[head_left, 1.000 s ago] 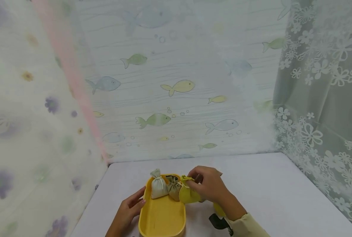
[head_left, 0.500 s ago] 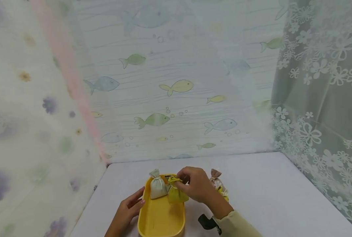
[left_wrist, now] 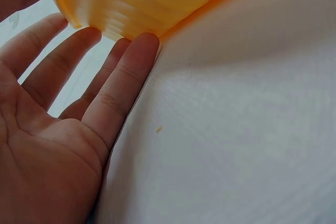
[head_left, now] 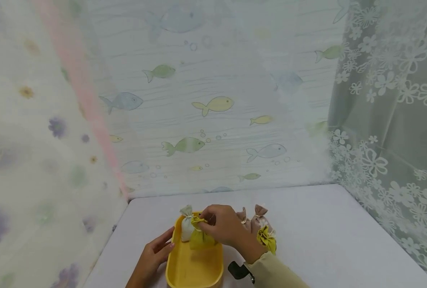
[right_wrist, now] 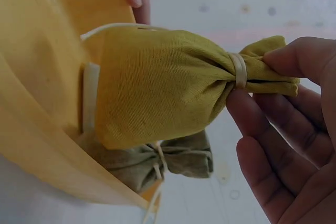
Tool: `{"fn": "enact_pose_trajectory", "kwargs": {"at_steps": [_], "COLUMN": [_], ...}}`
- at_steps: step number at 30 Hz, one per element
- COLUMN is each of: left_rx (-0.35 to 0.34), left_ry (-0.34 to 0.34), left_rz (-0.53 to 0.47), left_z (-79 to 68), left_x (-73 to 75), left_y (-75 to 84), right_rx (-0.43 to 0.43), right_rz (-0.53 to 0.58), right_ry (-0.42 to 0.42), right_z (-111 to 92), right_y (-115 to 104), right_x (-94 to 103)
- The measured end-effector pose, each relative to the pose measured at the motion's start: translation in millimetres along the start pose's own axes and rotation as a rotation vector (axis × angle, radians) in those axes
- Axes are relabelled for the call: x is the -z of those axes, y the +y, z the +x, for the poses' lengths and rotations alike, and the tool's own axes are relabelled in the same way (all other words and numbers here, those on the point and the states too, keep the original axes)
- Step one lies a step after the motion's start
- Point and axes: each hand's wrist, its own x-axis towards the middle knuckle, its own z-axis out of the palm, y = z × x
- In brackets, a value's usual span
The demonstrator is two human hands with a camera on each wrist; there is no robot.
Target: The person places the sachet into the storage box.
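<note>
My right hand pinches the gathered neck of a yellow drawstring pouch above the far part of a yellow oval tray. In the right wrist view, thumb and fingers hold the cloth above the pale cord, with the pouch's full body over the tray. An olive-brown pouch lies beneath it, hidden in the head view. Beside it in the tray stands an off-white pouch. My left hand rests against the tray's left side; its fingers are fairly straight in the left wrist view.
Right of the tray, two pinkish-brown pouches and another yellow pouch stand on the white table, partly behind my right arm. A black wrist-worn device hangs by the right sleeve. Patterned curtains enclose the table's back and sides.
My right hand has carried the yellow pouch leftward over the tray, now covering the brown pouch from the head view. Pouches behind the arm have come into sight. The left hand stays put.
</note>
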Motion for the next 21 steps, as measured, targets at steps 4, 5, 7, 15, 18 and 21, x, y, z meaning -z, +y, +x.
{"fn": "enact_pose_trajectory", "kwargs": {"at_steps": [4, 5, 7, 15, 18, 21], "left_rx": [0.003, 0.002, -0.002, -0.01, -0.016, -0.021], "left_ry": [-0.012, -0.014, -0.017, -0.003, -0.005, 0.011], "left_rz": [-0.012, -0.013, -0.013, 0.009, 0.012, 0.032], "left_z": [0.1, 0.0, 0.0, -1.6, -4.4, -7.3], "left_x": [1.2, 1.2, 0.9, -2.1, -4.1, -7.4], "left_y": [-0.2, 0.2, 1.3, 7.4, 11.4, 15.7], "right_rx": [-0.032, -0.038, -0.05, -0.137, -0.158, -0.168], "right_rz": [0.016, 0.018, 0.028, 0.024, 0.021, 0.011], "right_ry": [-0.037, -0.041, -0.048, -0.104, -0.123, -0.138], "right_z": [3.9, 4.9, 6.7, 10.9, 11.3, 10.9], "right_y": [0.2, 0.5, 1.2, -1.0, -0.9, 0.2], "right_x": [-8.4, -10.5, -14.2, -23.8, -28.3, -32.0]}}
